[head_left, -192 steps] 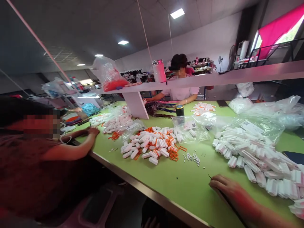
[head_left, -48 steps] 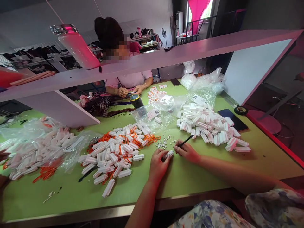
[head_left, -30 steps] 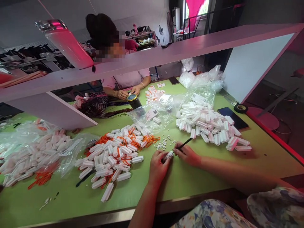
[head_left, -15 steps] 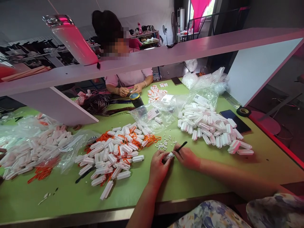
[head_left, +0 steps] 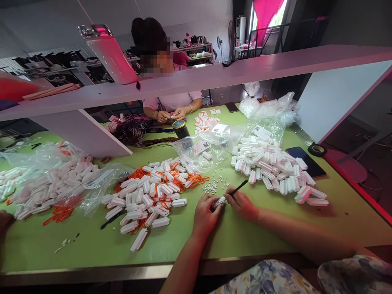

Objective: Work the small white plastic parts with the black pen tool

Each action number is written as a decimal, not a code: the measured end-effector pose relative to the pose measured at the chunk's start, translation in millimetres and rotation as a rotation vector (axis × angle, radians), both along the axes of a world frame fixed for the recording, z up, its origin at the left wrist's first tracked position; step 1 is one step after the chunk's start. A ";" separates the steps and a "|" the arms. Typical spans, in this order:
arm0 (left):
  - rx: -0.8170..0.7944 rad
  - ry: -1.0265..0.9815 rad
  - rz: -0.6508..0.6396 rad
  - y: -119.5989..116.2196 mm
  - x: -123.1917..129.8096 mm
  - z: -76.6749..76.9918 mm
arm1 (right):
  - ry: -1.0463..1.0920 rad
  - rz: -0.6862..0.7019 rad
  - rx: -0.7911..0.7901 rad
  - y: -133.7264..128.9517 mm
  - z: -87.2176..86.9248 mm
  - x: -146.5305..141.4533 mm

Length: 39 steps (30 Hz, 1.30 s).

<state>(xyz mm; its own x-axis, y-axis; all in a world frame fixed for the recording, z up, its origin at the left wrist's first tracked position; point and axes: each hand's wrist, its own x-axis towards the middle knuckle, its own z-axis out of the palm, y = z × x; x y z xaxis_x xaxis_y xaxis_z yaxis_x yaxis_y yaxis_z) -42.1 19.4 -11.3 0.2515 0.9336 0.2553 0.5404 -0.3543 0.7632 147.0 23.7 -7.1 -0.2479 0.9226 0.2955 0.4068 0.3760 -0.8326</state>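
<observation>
Workpiece status: one white housing (head_left: 219,201) is in process over the bench (head_left: 260,241), between two heaps; whether it rests on the surface or is raised slightly cannot be told.

Left grip (head_left: 204,214): thumb and fingers pinch the housing, its dark holes in view; right grip (head_left: 242,205): fingers are closed about a slim black tool (head_left: 238,188), the rear end of which points up and away; the working end is directed at the housing's near end, contact being hidden by the fingers.

Progress: the unit in hand is judged to be mid-operation; the count of completed holes is too small to read; loose pegs (head_left: 211,188) lie scattered just beyond the hands, and are judged to be parts not yet used.

Batch: the left heap (head_left: 161,222) comprises many housings mixed with orange loops (head_left: 198,179); the right heap (head_left: 272,161) comprises housings alone, as far as visible; which heap is finished and which awaits work cannot be established; given the quantity outside the grips, the batch is judged part-complete at most; a clear bag (head_left: 185,154) between the heaps has a further housing in or on it.
</observation>
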 end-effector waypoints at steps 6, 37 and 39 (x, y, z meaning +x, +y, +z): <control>-0.012 0.002 0.001 -0.5 -0.4 -1.1 | -0.036 0.008 -0.017 0.5 -3.0 -0.9; 0.001 0.012 0.005 -0.8 1.5 1.4 | -0.033 -0.052 -0.014 1.8 -7.0 0.1; -0.001 0.012 0.004 -0.7 1.3 2.0 | -0.044 -0.044 -0.024 2.0 -7.4 -0.3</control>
